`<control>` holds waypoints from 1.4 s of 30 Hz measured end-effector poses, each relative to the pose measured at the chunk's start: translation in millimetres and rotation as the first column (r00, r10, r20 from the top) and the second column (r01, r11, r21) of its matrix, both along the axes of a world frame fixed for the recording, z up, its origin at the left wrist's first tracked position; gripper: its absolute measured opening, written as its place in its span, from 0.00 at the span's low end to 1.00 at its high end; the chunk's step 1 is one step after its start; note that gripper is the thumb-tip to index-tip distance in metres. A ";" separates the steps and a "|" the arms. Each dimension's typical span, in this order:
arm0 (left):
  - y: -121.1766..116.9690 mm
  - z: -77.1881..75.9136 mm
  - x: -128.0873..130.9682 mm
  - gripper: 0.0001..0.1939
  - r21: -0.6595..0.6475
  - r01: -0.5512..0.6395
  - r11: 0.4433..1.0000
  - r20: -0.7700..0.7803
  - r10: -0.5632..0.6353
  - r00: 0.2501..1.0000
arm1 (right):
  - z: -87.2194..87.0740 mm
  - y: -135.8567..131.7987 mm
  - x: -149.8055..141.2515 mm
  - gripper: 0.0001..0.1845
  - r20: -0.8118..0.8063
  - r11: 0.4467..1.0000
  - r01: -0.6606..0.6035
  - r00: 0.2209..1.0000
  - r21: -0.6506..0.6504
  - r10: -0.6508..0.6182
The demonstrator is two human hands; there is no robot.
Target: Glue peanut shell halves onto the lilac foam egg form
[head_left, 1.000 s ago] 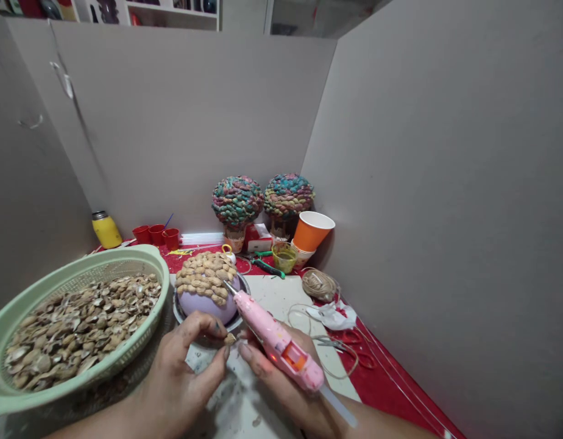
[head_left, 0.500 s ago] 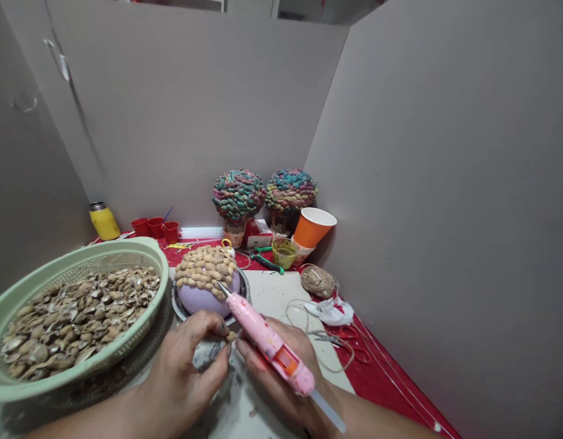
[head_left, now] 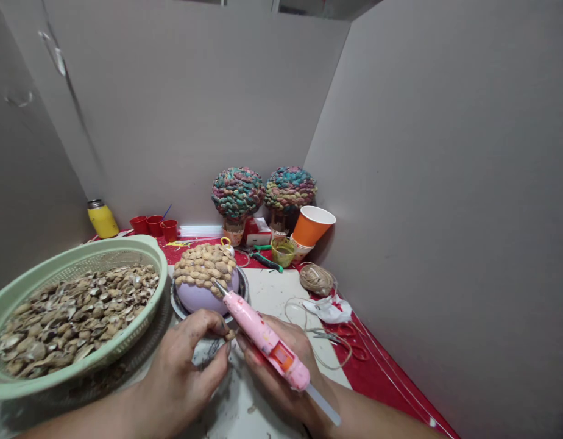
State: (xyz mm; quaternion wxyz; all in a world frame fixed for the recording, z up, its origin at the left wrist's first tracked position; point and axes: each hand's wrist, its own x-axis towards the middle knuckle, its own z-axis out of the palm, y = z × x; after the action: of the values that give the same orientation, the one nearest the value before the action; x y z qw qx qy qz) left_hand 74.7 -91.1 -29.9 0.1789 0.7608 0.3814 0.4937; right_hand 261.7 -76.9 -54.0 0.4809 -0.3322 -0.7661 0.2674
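Between the thumb and fingers of my left hand [head_left: 185, 360] is a small peanut shell [head_left: 230, 335]. My right hand [head_left: 281, 360] is wrapped round a pink hot glue gun [head_left: 258, 332], with a clear glue stick [head_left: 323, 405] poking out of its back end. The fingertips of both hands nearly meet at the shell. Just beyond them, a lilac balloon [head_left: 199, 297] rests in a metal bowl [head_left: 176, 305]. Rows of peanut shells [head_left: 206, 263] cover its top. In this view the gun's metal nozzle overlaps the lower edge of those rows; whether it touches I cannot tell.
At left stands a green basket [head_left: 160, 262] of shells. Behind are two colourful shell-covered trees [head_left: 238, 194], red cups [head_left: 154, 224], a yellow jar [head_left: 102, 219], an orange paper cup [head_left: 313, 227] and green-handled pliers [head_left: 267, 262]. Twine [head_left: 317, 278] and red-handled scissors [head_left: 350, 344] lie at right.
The whole view has shifted very slightly. Both hands keep nearly the same pose, with the shell and the glue gun still held.
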 end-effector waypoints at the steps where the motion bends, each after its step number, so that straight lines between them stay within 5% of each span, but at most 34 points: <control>1: 0.2 0.1 0.1 0.12 -0.010 0.003 1.000 0.011 -0.003 1.000 | -1.3 0.3 0.5 0.09 0.007 1.000 0.002 1.000 -0.004 -0.002; 5: -0.1 -1.8 -0.4 0.12 -0.010 0.013 1.000 0.009 -0.012 1.000 | -5.0 0.9 1.8 0.08 0.045 0.998 0.008 0.999 -0.055 -0.005; 11: 0.5 -8.8 -1.1 0.13 0.058 -0.004 0.998 -0.036 0.006 0.999 | 6.0 -2.7 -1.6 0.15 -0.074 0.946 -0.005 0.997 -0.324 -0.020; 15: 0.4 -8.3 0.2 0.14 0.053 0.010 0.999 -0.013 -0.010 1.000 | 11.1 -4.4 -3.4 0.21 -0.187 0.823 -0.144 0.981 -0.550 0.047; 19: -0.3 -6.3 1.9 0.13 -0.009 0.042 0.999 0.052 -0.042 0.998 | 5.8 -4.3 -6.0 0.28 -0.326 0.652 -0.235 0.945 -0.721 -0.020; 21: -0.5 -6.0 2.4 0.12 -0.067 0.051 0.996 0.093 -0.045 0.995 | 3.9 -4.2 -7.3 0.31 -0.362 0.609 -0.261 0.931 -0.749 -0.047; 30: 0.4 -11.5 2.0 0.07 -0.235 0.134 0.963 0.211 -0.084 0.974 | 10.0 -5.7 -7.7 0.30 -0.354 0.620 -0.262 0.935 -0.739 -0.026; 37: -1.4 -9.1 5.0 0.09 -0.236 0.136 0.962 0.312 -0.057 0.948 | 8.3 -7.5 -6.7 0.28 -0.273 0.708 -0.179 0.962 -0.683 -0.021; 42: 0.6 4.9 4.1 0.09 -0.436 0.212 0.875 0.470 0.020 0.882 | 6.6 -6.3 -4.9 0.28 -0.258 0.740 -0.078 0.957 -0.668 -0.132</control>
State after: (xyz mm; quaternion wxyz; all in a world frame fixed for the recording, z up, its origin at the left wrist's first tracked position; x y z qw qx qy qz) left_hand 78.8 -90.5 -24.9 0.4698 0.5728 0.3977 0.5412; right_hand 256.8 -83.2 -47.4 0.4390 -0.4516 -0.5341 0.5639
